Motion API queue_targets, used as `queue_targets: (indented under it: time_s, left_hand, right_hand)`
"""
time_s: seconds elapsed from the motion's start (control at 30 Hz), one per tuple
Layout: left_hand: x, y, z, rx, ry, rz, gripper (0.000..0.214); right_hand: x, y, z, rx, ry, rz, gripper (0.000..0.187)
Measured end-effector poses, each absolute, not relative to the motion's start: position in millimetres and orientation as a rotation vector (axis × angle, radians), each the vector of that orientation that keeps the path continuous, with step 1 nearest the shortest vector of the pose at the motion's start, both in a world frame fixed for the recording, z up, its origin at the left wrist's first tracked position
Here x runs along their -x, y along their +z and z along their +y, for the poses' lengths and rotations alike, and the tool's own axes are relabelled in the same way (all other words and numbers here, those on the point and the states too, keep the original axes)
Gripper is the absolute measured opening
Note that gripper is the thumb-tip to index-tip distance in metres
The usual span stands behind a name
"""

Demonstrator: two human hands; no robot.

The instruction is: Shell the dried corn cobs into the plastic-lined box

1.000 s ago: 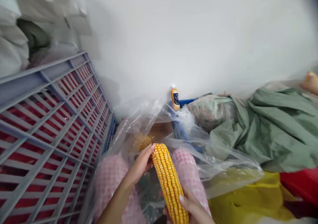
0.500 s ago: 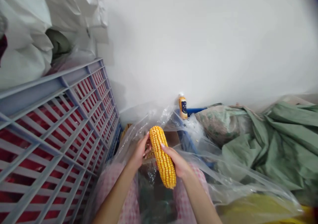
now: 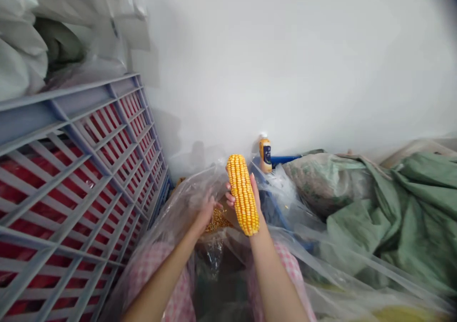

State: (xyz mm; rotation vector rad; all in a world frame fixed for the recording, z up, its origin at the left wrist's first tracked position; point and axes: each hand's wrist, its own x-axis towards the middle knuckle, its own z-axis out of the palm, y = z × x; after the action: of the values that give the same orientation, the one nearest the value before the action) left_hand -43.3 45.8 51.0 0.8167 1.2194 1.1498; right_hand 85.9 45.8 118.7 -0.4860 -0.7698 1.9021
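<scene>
My right hand point(image 3: 255, 196) is wrapped around a yellow corn cob point(image 3: 243, 194), full of kernels and held tilted, its upper end leaning left. Fingertips show on the cob's left side and the thumb on its right. Lower and to the left, my left hand point(image 3: 207, 212) is apart from the cob, beside the clear plastic bag point(image 3: 178, 203). Blur and plastic keep me from telling whether its fingers grip the bag. Loose corn kernels point(image 3: 216, 221) lie in a heap just right of that hand, inside the plastic.
A grey-purple slatted crate point(image 3: 89, 169) with red contents stands close on the left, white sacks point(image 3: 21, 60) above it. Against the white wall point(image 3: 285, 65) is an orange bottle point(image 3: 265, 154) near a blue bin point(image 3: 282, 159). Green cloth point(image 3: 403, 207) is heaped on the right.
The cob has risen and shifted slightly right, now held by my right hand alone. My left hand has come away from beside it, uncovering more kernels. The view has shifted slightly.
</scene>
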Motion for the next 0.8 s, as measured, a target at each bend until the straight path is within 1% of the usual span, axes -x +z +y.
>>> queue_targets:
  time_s: [0.03,0.07,0.17,0.27,0.33,0.4,0.5,0.6,0.7,0.8]
  left_hand:
    - [51.4,61.0,55.5,-0.833,1.191,1.258,0.052]
    - [60.4,71.6,65.0,-0.816,1.216,1.265,0.048]
    - [87.8,96.4,86.8,-0.667,1.179,1.057,0.028]
    - [103.9,95.7,92.5,-0.606,1.253,0.859,0.017]
    - [103.2,82.3,87.5,-0.617,1.286,0.892,0.018]
    - [94.7,67.0,78.4,-0.718,1.253,1.034,0.023]
    - [77.5,54.7,64.2,-1.002,1.136,1.181,0.030]
    - [67.3,57.1,55.2,-1.164,1.026,1.149,0.035]
    - [66.5,63.1,51.8,-1.229,0.965,1.153,0.039]
    - [69.4,65.2,52.1,-1.322,0.930,1.128,0.037]
  right_hand:
    - [-90.7,113.3,46.4,0.537,1.898,-0.809,0.058]
    - [-96.2,106.2,44.9,0.581,1.909,-0.848,0.056]
    - [-114.0,78.8,30.3,0.734,2.063,-0.910,0.052]
    - [-126.1,54.8,12.9,0.872,2.153,-0.865,0.049]
    - [-127.5,46.2,8.1,0.868,2.156,-0.854,0.049]
    - [-124.6,42.9,10.0,0.850,2.152,-0.833,0.050]
    - [-117.1,42.0,17.8,0.886,2.119,-0.770,0.042]
    - [-110.9,42.3,21.1,0.933,2.033,-0.761,0.036]
    - [-107.6,43.6,19.3,0.973,1.961,-0.866,0.040]
    - [-106.6,44.6,18.0,1.004,1.868,-1.004,0.042]
